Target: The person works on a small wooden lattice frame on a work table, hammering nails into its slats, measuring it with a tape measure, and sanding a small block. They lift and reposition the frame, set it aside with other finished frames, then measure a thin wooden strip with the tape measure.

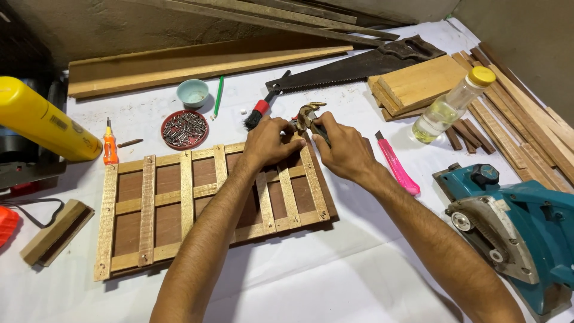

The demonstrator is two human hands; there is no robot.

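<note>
At far right corner of slatted wooden lattice panel (209, 203), flat on white-covered desk (335, 281): right hand (345, 148), grip closed around metal pincers (309, 116). Left hand (267, 143) rests on same corner, fingers curled, touching pincers; whether grip holds anything, cannot tell. Pink utility knife (397, 165) just right of panel. Red dish of nails (185, 128) just beyond panel.

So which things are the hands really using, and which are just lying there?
In use:
left hand
right hand
pincers
wooden lattice frame

Just lying about:
handsaw
pink utility knife
red lid of nails
orange screwdriver
brush
clear bottle with yellow cap
blue power planer
</note>
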